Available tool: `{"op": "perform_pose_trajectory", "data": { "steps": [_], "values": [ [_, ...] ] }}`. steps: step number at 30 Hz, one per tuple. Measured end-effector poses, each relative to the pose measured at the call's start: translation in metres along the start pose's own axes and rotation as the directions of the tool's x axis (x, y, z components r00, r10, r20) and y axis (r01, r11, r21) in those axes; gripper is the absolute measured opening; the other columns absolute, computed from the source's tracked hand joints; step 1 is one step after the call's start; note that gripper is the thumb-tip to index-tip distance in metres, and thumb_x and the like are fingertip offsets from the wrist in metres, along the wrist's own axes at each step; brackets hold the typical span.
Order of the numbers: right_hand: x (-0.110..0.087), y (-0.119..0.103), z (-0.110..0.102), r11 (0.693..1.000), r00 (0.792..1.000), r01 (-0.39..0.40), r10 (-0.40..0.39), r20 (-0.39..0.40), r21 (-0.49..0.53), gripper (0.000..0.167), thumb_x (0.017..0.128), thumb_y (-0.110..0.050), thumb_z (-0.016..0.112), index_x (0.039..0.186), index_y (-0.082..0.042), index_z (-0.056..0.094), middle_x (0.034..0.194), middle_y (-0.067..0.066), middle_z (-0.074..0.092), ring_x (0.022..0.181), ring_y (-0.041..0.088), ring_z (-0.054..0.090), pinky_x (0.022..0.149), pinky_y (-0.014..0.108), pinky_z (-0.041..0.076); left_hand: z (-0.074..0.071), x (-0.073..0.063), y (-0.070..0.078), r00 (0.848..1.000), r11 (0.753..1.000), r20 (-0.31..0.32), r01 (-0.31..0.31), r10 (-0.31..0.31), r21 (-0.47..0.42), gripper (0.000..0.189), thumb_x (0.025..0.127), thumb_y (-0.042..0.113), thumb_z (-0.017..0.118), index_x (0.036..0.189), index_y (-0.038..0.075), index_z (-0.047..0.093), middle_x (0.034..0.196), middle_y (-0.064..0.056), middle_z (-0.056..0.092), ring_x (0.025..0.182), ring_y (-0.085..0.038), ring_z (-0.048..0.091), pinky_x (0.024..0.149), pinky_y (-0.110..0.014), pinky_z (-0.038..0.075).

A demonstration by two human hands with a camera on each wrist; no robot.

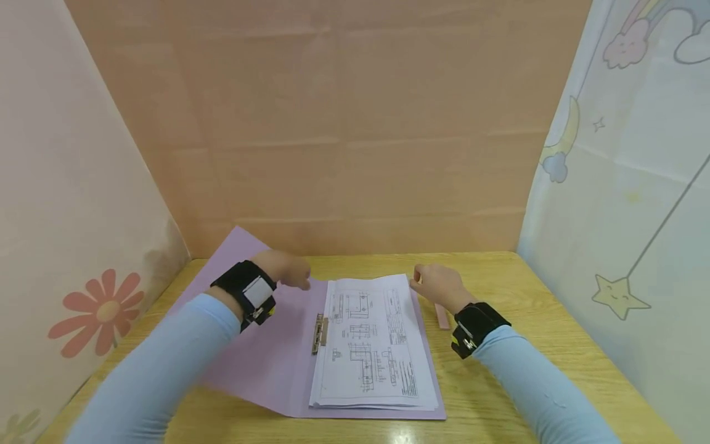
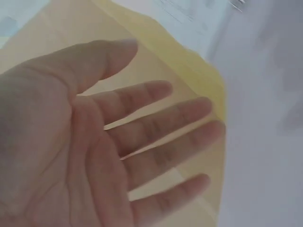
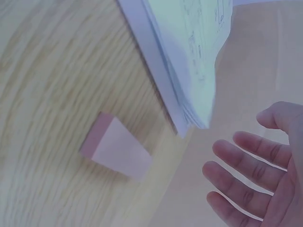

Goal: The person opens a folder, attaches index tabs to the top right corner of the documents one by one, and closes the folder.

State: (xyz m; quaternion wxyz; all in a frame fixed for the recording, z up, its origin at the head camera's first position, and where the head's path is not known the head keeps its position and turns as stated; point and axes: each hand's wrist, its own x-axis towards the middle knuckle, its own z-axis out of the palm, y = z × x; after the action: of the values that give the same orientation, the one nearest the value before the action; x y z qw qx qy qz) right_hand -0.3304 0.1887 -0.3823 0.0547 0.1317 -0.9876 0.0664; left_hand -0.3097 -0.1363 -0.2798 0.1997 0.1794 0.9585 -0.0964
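Observation:
A purple folder (image 1: 266,364) lies spread on the table, its left cover slanting up off the wood. White sheets with printed technical drawings (image 1: 366,345) lie in its right half, beside a metal clip (image 1: 318,333) near the spine. My left hand (image 1: 285,268) hovers over the cover's inner side near the top; the left wrist view shows its fingers extended and nothing held. At the sheets' upper right corner is my right hand (image 1: 440,285), fingers slightly bent and apart, empty in the right wrist view. The sheets' far corner (image 3: 201,113) curls up near it.
A pink block (image 3: 123,149) lies on the wooden table (image 1: 488,382), just right of the folder and partly behind the right hand in the head view. A brown-covered wall (image 1: 344,123) closes off the back, with patterned white sheets on both sides.

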Motion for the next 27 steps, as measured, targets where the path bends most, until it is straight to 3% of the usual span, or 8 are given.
{"op": "perform_pose_trajectory", "data": {
  "steps": [2,5,8,10,12,15,18,27],
  "values": [
    [-0.001,0.001,0.000,1.000,1.000,-0.004,0.004,0.000,0.010,0.023,0.093,-0.034,0.060,0.095,-0.012,0.064,0.056,-0.003,0.044,0.049,0.013,0.044,0.044,0.026,0.028,0.000,0.008,0.015,0.998,1.000,-0.052,-0.025,0.026,0.007,0.019,0.092,0.030,0.061,0.091,0.011,0.063,0.084,0.000,0.057,0.068,-0.015,0.043,0.062,-0.030,0.035],
    [-0.002,0.001,0.000,1.000,1.000,-0.013,0.013,0.004,0.020,0.023,0.093,-0.033,0.061,0.096,-0.011,0.064,0.055,-0.002,0.044,0.048,0.013,0.044,0.045,0.026,0.028,0.010,0.019,0.038,0.993,0.998,-0.104,-0.056,0.058,0.026,0.016,0.089,0.024,0.067,0.100,0.013,0.066,0.089,0.001,0.060,0.075,-0.016,0.048,0.068,-0.030,0.041],
    [-0.002,0.000,0.000,0.999,1.000,-0.011,0.010,0.006,0.031,0.023,0.093,-0.033,0.061,0.095,-0.011,0.064,0.055,-0.002,0.044,0.048,0.013,0.044,0.045,0.027,0.029,0.031,0.028,0.055,0.995,0.998,-0.089,-0.051,0.054,0.040,0.027,0.084,0.022,0.075,0.108,0.012,0.067,0.090,0.002,0.062,0.079,-0.017,0.053,0.074,-0.031,0.045],
    [-0.002,-0.001,0.000,0.999,1.000,-0.004,0.004,0.005,0.034,0.022,0.093,-0.033,0.061,0.095,-0.011,0.064,0.054,-0.003,0.043,0.047,0.013,0.043,0.045,0.026,0.028,0.046,0.032,0.062,0.998,0.999,-0.057,-0.021,0.023,0.034,0.027,0.082,0.022,0.078,0.103,0.011,0.067,0.086,0.000,0.060,0.078,-0.018,0.053,0.073,-0.031,0.045],
    [-0.002,-0.001,0.001,0.999,1.000,-0.001,0.001,0.004,0.039,0.022,0.093,-0.033,0.061,0.094,-0.011,0.064,0.054,-0.003,0.041,0.047,0.012,0.042,0.044,0.026,0.028,0.062,0.035,0.065,0.999,0.999,-0.033,0.029,-0.028,0.018,0.024,0.080,0.025,0.079,0.095,0.011,0.067,0.082,0.000,0.058,0.076,-0.018,0.052,0.071,-0.031,0.043],
    [-0.001,-0.001,0.003,0.999,1.000,0.005,-0.005,-0.002,0.037,0.021,0.093,-0.032,0.060,0.094,-0.012,0.064,0.053,-0.003,0.039,0.046,0.012,0.041,0.044,0.026,0.027,0.080,0.037,0.065,0.993,0.990,0.021,0.116,-0.115,-0.080,0.021,0.081,0.028,0.078,0.087,0.010,0.067,0.077,-0.001,0.060,0.071,-0.017,0.054,0.068,-0.030,0.042],
    [-0.001,-0.001,0.004,0.999,1.000,0.009,-0.009,-0.009,0.035,0.021,0.093,-0.033,0.059,0.093,-0.012,0.064,0.053,-0.004,0.037,0.045,0.012,0.040,0.043,0.025,0.026,0.092,0.041,0.062,0.987,0.971,0.056,0.161,-0.154,-0.174,0.023,0.083,0.029,0.076,0.083,0.008,0.066,0.072,-0.002,0.062,0.064,-0.016,0.057,0.062,-0.027,0.041],
    [-0.001,0.000,0.002,0.999,1.000,-0.001,0.001,-0.011,0.032,0.022,0.093,-0.034,0.061,0.094,-0.012,0.064,0.057,-0.001,0.047,0.049,0.014,0.045,0.045,0.027,0.030,0.101,0.053,0.056,0.987,0.930,0.055,0.161,-0.152,-0.330,0.028,0.080,0.027,0.079,0.087,0.005,0.063,0.066,-0.005,0.064,0.056,-0.016,0.058,0.053,-0.025,0.040]
  ]
}}
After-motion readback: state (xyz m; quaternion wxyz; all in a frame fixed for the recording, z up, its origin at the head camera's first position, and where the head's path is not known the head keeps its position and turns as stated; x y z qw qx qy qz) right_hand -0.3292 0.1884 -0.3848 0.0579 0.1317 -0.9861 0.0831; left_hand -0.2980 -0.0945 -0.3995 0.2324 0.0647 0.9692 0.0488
